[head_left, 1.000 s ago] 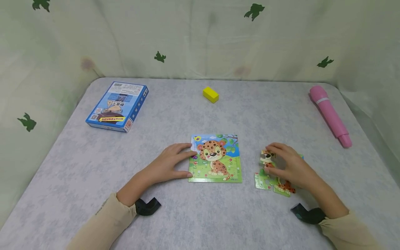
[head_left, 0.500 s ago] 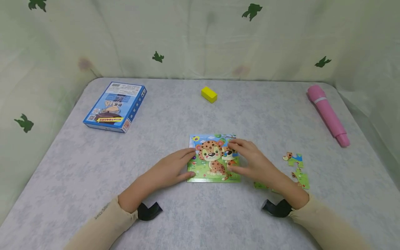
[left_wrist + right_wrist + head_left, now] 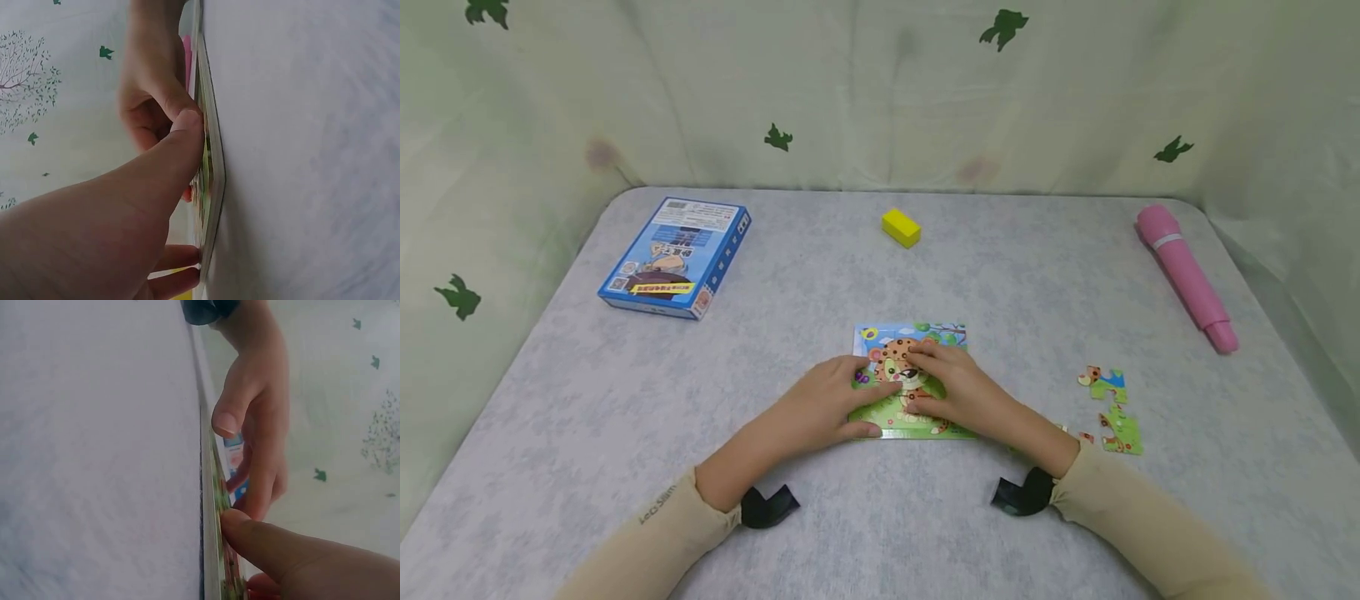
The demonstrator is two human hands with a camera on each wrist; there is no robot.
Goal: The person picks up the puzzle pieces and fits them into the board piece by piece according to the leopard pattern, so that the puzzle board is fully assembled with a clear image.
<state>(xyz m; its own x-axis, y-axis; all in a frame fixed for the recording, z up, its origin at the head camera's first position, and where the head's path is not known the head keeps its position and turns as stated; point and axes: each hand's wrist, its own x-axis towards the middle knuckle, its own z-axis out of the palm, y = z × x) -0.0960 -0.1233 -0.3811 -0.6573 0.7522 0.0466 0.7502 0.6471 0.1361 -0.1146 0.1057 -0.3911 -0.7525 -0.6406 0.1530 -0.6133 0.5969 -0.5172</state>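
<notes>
A square picture puzzle board (image 3: 871,335) with a cartoon leopard lies flat in the middle of the table. My right hand (image 3: 966,390) pinches a leopard-face puzzle piece (image 3: 911,377) over the board's centre, thumb low and fingers at its upper edge, partly covering it. From the left, my left hand (image 3: 820,404) lies across the board's left side, its fingers extended and its index fingertip close beside that piece. In the left wrist view the thumb of the left hand (image 3: 106,206) reaches over the board edge. The right wrist view shows the right hand (image 3: 300,556) with its thumb against the board's surface.
Loose puzzle pieces (image 3: 1122,431) lie right of the board, some partly hidden by the right forearm. A blue box (image 3: 673,258) sits at the back left, a yellow block (image 3: 901,228) at the back middle, and a pink microphone-like stick (image 3: 1186,277) at the right.
My right hand has carried the leopard-face piece leftward from the loose pieces to over the board's centre. The left hand has shifted slightly right, further onto the board.
</notes>
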